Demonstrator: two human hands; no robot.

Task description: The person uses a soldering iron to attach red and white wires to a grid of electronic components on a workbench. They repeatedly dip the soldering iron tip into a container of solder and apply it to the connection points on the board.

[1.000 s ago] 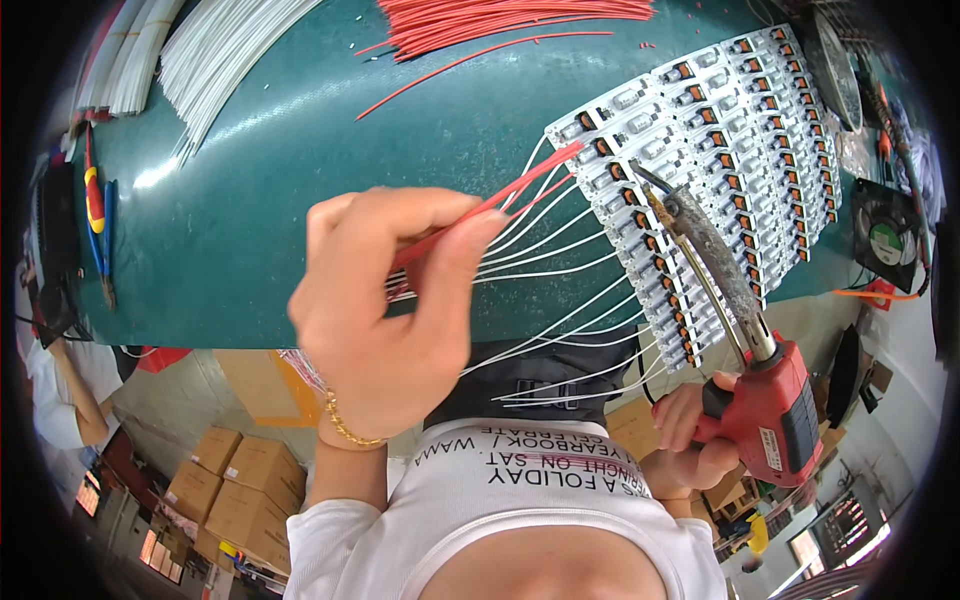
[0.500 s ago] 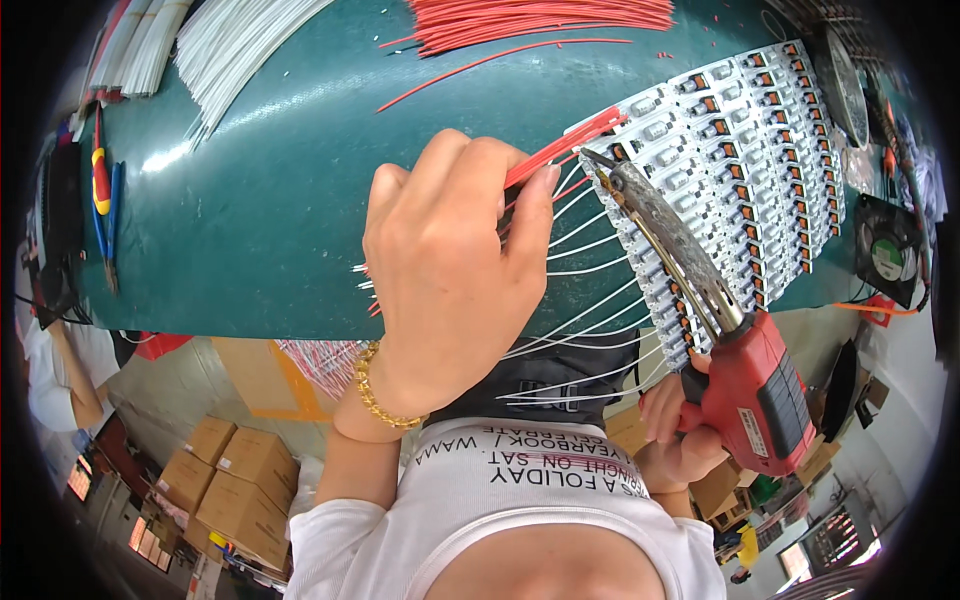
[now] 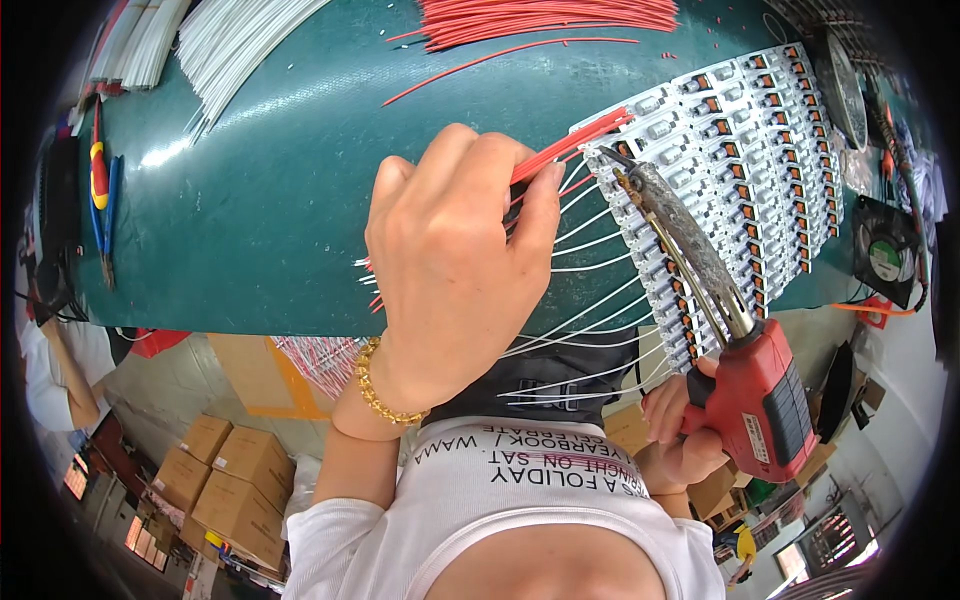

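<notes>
My left hand (image 3: 455, 250), with a gold bead bracelet at the wrist, is closed round a bundle of red wires (image 3: 570, 145). Their far ends lie over the near-left corner of a panel of small white circuit boards (image 3: 655, 130) with orange-and-black parts. In my right hand (image 3: 685, 435) is a red-and-black soldering gun (image 3: 768, 400), gripped by its handle. Its dark tip sits at the panel's left edge, just below the red wire ends; whether it touches a pad I cannot tell. Several white wires (image 3: 590, 268) run from that edge, some passing under my left hand.
Across the green tabletop (image 3: 270, 220) lie a pile of red wires (image 3: 550, 22), one loose red wire (image 3: 500, 68) and white wires (image 3: 240, 50). Blue-handled pliers (image 3: 107, 220) and a red-yellow tool (image 3: 98, 175) lie left. A black fan (image 3: 888, 250) stands right. Cartons (image 3: 240, 480) are stacked below.
The soldering gun's tip has shifted slightly right along the panel's edge. My left hand keeps its hold on the red wires, and the whole view has moved a little.
</notes>
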